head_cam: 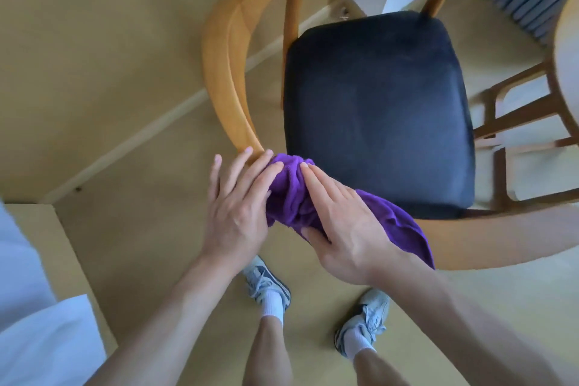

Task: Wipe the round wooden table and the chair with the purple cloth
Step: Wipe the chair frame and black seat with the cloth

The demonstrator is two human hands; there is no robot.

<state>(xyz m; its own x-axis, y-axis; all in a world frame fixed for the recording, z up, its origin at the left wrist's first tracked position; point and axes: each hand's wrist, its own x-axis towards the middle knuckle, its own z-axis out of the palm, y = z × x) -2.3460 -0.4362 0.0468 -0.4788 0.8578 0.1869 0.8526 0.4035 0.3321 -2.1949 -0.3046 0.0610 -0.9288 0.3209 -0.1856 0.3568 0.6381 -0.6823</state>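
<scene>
— Tan carpet (pixel 125 72) is seen all around, with a pale skirting line crossing it. Where is the purple cloth (pixel 294 194) found?

— It is bunched over the near end of the chair's (pixel 225 72) curved wooden armrest, beside the dark padded seat (pixel 376 110), with one tail draped down past the right wrist.

— How is it held?

— It is pressed by the right hand (pixel 341 222), fingers straight and close together on top, thumb tucked beneath. The left hand (pixel 241 207) is laid against its other side, fingers straight and slightly spread, tips reaching the armrest.

— And further out?

— Grey trainers (pixel 269 288) with white socks are seen below, and a round wooden table's edge (pixel 567 50) at the right
</scene>
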